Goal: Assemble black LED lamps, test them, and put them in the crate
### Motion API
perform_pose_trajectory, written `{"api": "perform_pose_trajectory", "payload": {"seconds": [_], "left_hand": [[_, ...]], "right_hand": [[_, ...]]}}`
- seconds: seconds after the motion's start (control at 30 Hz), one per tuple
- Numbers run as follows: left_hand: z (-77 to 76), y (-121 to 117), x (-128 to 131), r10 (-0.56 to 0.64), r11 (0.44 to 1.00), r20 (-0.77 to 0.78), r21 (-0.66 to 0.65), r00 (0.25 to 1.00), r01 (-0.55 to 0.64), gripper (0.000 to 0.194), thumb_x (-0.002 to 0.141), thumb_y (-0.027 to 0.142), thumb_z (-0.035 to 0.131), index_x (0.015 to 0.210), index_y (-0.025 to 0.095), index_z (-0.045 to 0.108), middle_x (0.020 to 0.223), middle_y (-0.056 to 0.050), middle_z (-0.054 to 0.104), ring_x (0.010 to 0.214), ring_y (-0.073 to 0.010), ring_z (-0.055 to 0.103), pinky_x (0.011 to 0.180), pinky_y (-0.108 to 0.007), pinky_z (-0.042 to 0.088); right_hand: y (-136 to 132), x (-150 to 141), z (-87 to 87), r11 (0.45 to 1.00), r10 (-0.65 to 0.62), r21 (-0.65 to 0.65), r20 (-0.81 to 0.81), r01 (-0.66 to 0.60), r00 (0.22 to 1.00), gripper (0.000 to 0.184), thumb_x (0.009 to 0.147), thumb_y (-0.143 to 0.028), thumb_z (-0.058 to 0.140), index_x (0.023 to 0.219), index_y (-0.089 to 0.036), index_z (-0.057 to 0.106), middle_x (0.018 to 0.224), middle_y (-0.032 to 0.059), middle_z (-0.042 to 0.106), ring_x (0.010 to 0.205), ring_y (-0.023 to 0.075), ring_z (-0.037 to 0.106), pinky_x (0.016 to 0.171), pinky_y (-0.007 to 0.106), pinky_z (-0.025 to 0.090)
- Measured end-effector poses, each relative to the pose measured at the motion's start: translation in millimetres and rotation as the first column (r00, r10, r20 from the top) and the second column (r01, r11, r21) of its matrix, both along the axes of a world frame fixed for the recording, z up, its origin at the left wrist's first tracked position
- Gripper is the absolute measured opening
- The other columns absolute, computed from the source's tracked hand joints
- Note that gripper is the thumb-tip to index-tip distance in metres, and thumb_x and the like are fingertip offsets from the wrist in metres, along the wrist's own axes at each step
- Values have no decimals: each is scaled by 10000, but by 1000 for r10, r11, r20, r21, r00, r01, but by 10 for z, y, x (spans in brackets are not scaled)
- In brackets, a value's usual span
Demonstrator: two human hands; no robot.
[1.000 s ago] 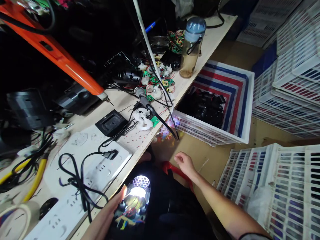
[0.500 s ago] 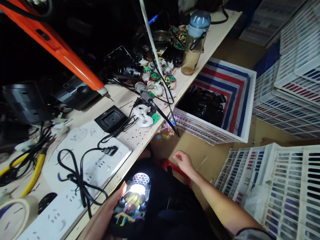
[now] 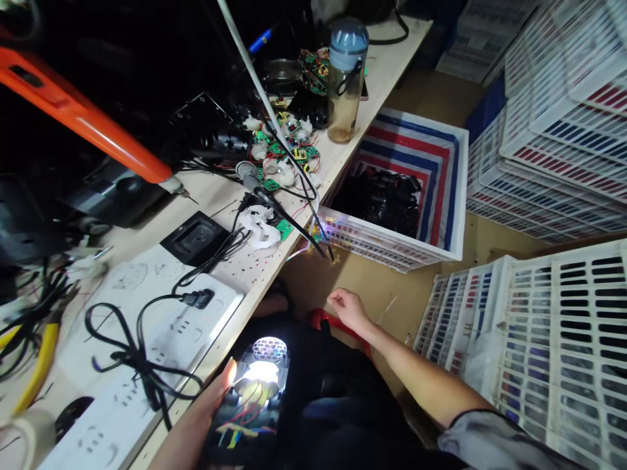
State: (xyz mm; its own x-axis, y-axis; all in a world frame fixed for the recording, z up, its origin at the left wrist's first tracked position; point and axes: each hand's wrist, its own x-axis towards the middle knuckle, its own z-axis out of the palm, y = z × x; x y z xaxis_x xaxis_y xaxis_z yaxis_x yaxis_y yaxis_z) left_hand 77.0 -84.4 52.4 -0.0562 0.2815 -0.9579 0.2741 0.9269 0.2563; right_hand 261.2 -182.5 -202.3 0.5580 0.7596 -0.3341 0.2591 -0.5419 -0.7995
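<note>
Holds lit unit [image 3: 259, 373] in left hand [image 3: 220, 386] over lap [image 3: 343, 391], with wires [image 3: 249, 411] upward, presumably for viewing. Has right hand [image 3: 349, 309] loosely curled farther out; cannot tell whether empty. Note screwdriver [image 3: 98, 124] angled above bench [image 3: 264, 269], likely for quick reach, then lined crate [image 3: 461, 196].

The orange screwdriver [image 3: 93, 121], loose circuit boards [image 3: 277, 150] and stacked crates [image 3: 578, 130] show an electronics workshop

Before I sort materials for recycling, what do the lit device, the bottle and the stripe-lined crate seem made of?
Lit device: probably plastic, glossy, partly clear; wiring shows.
Bottle: smooth, see-through body, plastic or possibly glass.
Crate: likely molded plastic, dull white, with slotted walls.
</note>
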Motion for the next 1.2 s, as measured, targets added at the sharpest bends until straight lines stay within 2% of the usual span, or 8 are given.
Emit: {"api": "perform_pose_trajectory", "payload": {"seconds": [0.27, 0.47, 0.53, 0.63, 0.73, 0.8, 1.0, 1.2], "left_hand": [[141, -78, -211, 154, 986, 327, 3, 932, -164, 242, 790, 296, 707, 1010, 201, 668, 561, 1, 673, 437, -164, 619, 448, -265, 542], [244, 30, -598, 209, 955, 673, 17, 709, -298, 302, 884, 429, 558, 886, 151, 676, 403, 20, 509, 457, -203, 631, 553, -356, 574], [321, 147, -738, 249, 911, 737, 42, 628, -410, 366, 939, 423, 443, 956, 138, 673, 460, -12, 564, 521, -216, 666, 588, -368, 579], [407, 359, -985, 308, 802, 788, 86, 533, -591, 480, 962, 462, 341, 1085, 109, 642, 633, -82, 671, 595, -236, 694, 612, -397, 582], [410, 526, -1238, 349, 644, 819, 143, 455, -752, 577, 963, 502, 280, 1138, 62, 611, 788, -162, 712, 694, -273, 712, 630, -412, 582], [375, 585, -1375, 365, 529, 840, 169, 402, -832, 591, 965, 500, 269, 1144, 44, 601, 845, -190, 717, 743, -285, 713, 645, -410, 582], [246, 588, -1585, 418, 231, 878, 145, 233, -962, 562, 966, 508, 290, 1133, 80, 613, 888, -153, 729, 825, -263, 705, 747, -409, 576], [171, 563, -1635, 445, 176, 871, 144, 209, -974, 553, 958, 525, 318, 1143, 101, 621, 953, -137, 727, 874, -244, 689, 802, -391, 560]], "right_hand": [[-69, -6, 225, 989, 35, 135, 141, -54, 989, 274, 926, -358, 528, 769, -153, 621, 696, 11, 639, 627, 133, 609, 615, 271, 510], [-13, -140, 1093, 899, 285, 256, 273, -355, 919, 257, 902, -367, 515, 762, -199, 651, 715, 38, 668, 659, 184, 638, 612, 274, 495], [98, -222, 1507, 820, 371, 305, 362, -485, 855, 200, 914, -323, 528, 822, -210, 665, 761, 42, 677, 701, 184, 649, 634, 271, 499], [394, -425, 2074, 602, 424, 432, 540, -672, 727, 100, 905, -209, 564, 926, -216, 662, 783, 29, 670, 709, 157, 647, 652, 246, 495], [772, -756, 2414, 429, 483, 492, 583, -757, 653, 122, 904, -146, 558, 957, -221, 639, 796, 22, 648, 748, 150, 632, 693, 251, 491], [1012, -1037, 2484, 397, 561, 503, 530, -768, 636, 102, 914, -175, 541, 965, -221, 617, 823, 30, 636, 776, 161, 627, 709, 272, 499], [1418, -1832, 2292, 499, 793, 414, 136, -762, 593, 321, 779, -304, 678, 1039, -223, 507, 1031, 63, 662, 959, 225, 644, 839, 367, 538], [1552, -2025, 2086, 490, 713, 464, 273, -738, 645, 180, 826, -278, 606, 976, -212, 532, 901, 52, 672, 870, 223, 652, 793, 367, 535]]}}
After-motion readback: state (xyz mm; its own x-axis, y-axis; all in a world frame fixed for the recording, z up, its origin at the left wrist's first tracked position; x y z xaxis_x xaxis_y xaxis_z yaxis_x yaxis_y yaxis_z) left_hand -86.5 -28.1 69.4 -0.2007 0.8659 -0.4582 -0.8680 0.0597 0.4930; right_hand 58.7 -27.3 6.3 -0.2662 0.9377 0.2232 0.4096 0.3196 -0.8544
